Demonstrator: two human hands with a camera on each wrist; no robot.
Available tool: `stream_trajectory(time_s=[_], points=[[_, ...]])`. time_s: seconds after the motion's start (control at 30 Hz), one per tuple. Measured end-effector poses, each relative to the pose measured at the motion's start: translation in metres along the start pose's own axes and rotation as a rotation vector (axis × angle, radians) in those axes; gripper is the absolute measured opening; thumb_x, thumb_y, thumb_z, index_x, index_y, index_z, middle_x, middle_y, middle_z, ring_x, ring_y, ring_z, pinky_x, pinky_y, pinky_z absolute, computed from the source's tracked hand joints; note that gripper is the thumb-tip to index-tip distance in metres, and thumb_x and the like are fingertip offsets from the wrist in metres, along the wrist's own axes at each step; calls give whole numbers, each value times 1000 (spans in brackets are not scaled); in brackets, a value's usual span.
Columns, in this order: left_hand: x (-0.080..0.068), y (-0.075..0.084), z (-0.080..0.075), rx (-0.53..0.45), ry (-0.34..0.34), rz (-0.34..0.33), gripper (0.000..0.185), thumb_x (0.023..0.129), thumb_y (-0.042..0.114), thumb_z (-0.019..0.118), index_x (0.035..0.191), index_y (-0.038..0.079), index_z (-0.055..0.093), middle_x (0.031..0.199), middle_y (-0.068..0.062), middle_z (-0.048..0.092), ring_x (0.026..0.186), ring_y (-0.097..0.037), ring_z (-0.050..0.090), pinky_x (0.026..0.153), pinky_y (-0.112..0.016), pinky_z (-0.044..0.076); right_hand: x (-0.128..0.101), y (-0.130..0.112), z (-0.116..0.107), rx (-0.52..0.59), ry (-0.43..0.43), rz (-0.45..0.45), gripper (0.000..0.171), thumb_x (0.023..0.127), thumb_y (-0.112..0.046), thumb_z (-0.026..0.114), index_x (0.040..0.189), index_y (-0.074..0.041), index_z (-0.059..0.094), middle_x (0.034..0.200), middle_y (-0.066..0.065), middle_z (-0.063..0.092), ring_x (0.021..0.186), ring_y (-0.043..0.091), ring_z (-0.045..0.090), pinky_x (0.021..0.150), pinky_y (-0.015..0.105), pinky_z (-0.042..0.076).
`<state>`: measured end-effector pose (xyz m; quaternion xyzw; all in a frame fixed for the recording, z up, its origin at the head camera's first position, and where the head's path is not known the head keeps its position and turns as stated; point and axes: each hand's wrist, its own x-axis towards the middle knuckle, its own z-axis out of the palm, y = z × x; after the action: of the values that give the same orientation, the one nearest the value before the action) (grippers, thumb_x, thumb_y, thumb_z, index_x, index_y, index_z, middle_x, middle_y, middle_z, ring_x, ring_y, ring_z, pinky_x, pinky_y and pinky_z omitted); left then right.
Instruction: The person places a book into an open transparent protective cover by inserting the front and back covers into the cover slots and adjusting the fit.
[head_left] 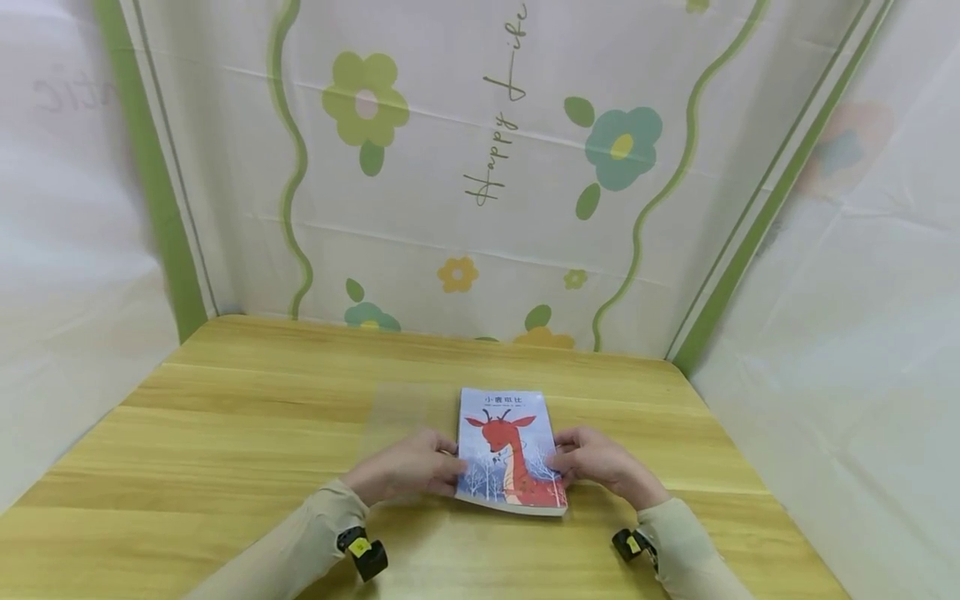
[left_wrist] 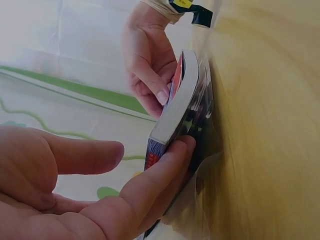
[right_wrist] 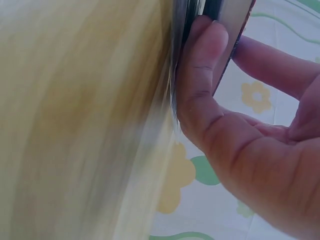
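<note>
Two hands, the left hand (head_left: 408, 473) and right hand (head_left: 600, 462), pinch the side edges of a thin, light, bendy paperback book (head_left: 510, 450) lying on slippery clear plastic film (head_left: 401, 417) mid-table (head_left: 225, 417).

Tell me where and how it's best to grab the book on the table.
Probably by its two long side edges, one hand from each side. The book lies flat on a clear plastic sheet, so fingertips must slip under the edges, as the left hand and right hand do.
</note>
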<state>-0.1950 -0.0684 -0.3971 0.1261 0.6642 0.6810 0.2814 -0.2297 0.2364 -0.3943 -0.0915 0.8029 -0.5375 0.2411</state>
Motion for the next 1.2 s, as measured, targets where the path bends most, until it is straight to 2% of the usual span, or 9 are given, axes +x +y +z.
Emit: stream_trajectory(time_s=[0.23,0.5,0.97,1.2], points=[[-4,6,0,7,2,-14,32,98,-2,53,123,-22,48,108,-22,63,107,-39,62,88,-43,55,-1,1,0,-25,35,5,45,89,-4,68,124,18,50,96,16,65,83,23,65,70,36,58],[-9,15,1,47,-11,-12,29,100,0,53,120,-20,53,110,-22,64,109,-38,62,89,-43,54,-3,-3,3,-46,67,14,42,90,-4,69,123,17,52,93,15,66,79,22,65,69,38,58],[-9,12,0,48,-13,-8,27,100,2,53,115,-20,55,109,-24,63,108,-41,61,88,-44,55,-2,-1,5,-79,70,-7,41,91,-2,67,122,18,51,89,14,66,75,20,65,65,34,58],[-9,13,-3,104,11,-1,31,101,7,53,117,-18,57,109,-24,65,101,-37,65,86,-43,56,-3,-2,5,-81,73,-21,40,90,-1,68,121,19,52,86,14,66,73,19,64,64,34,58]])
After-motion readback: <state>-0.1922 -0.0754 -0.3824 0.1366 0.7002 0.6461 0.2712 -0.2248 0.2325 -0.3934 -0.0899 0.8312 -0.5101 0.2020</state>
